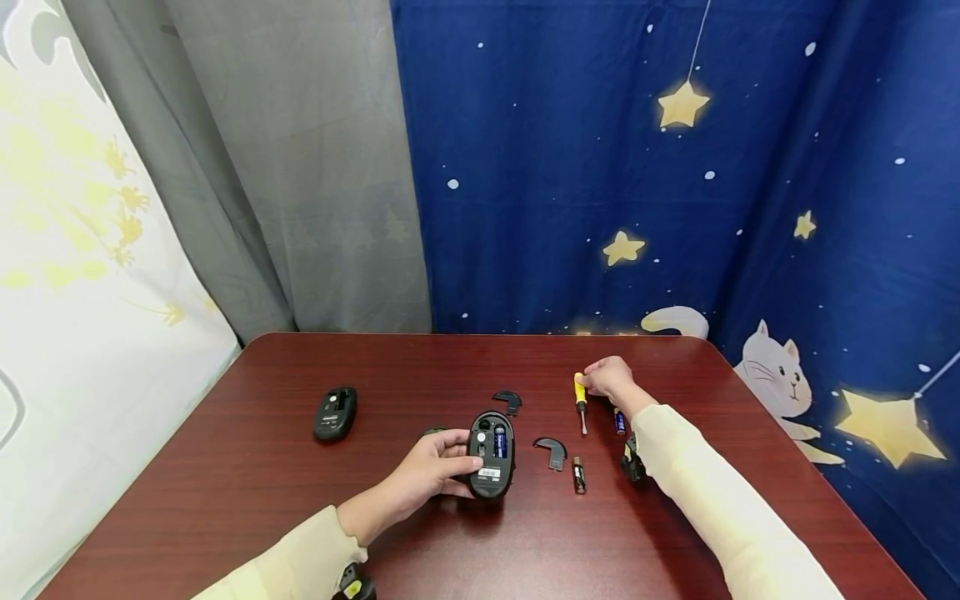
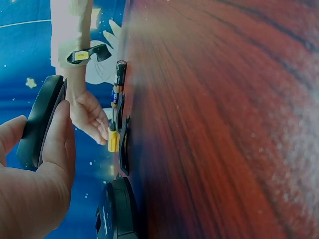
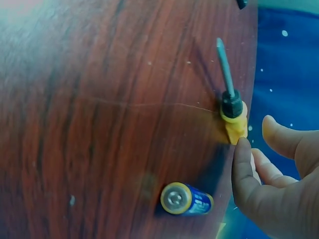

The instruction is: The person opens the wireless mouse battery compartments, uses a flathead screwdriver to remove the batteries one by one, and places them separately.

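Note:
My left hand point(image 1: 431, 471) holds a black computer mouse point(image 1: 489, 479), its underside toward the head camera and a blue battery point(image 1: 500, 442) in its uncovered compartment. At the yellow-handled screwdriver point(image 1: 580, 392), my right hand point(image 1: 613, 379) touches the handle with a fingertip. In the right wrist view the thumb point(image 3: 281, 137) stands apart from the handle point(image 3: 235, 127), and the shaft points away from the hand. A blue battery point(image 3: 189, 199) lies close by. Two black battery covers point(image 1: 552, 452) point(image 1: 507, 402) and a dark battery point(image 1: 578, 476) lie between the hands.
Another black mouse point(image 1: 335, 414) lies underside up at the left, its compartment uncovered. A further dark mouse point(image 2: 122, 209) on the table is mostly hidden behind my left hand in the head view. Curtains hang beyond the reddish-brown table point(image 1: 225, 500).

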A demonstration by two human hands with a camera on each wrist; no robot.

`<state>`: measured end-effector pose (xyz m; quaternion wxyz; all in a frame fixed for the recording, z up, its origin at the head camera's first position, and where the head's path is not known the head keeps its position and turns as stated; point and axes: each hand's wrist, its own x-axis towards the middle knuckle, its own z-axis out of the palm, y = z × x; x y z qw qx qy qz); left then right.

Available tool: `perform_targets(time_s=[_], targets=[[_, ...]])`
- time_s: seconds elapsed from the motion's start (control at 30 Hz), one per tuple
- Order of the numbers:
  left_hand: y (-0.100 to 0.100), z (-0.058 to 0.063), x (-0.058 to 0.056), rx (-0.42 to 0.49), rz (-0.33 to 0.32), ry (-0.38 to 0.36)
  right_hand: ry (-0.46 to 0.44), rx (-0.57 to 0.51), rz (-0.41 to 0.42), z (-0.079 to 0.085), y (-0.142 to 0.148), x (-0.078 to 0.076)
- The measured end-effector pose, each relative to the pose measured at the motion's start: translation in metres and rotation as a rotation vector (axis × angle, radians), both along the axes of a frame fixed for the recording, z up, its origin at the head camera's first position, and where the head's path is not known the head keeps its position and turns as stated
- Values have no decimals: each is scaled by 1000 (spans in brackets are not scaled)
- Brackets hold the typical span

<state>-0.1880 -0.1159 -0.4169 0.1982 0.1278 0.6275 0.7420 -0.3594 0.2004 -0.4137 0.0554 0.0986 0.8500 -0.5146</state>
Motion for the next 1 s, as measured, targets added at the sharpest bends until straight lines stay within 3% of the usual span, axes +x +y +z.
perform_targets(time_s=[0.53,0.7,1.0], targets=[[0,1,1,3,-1,1,26,270,-31,-10,-11,0],[0,-1,0,2,0,-1,31,189,-43,-10,-11,3],[1,-1,0,2,6,-4,-6,-98,-78,-10,-7,3]])
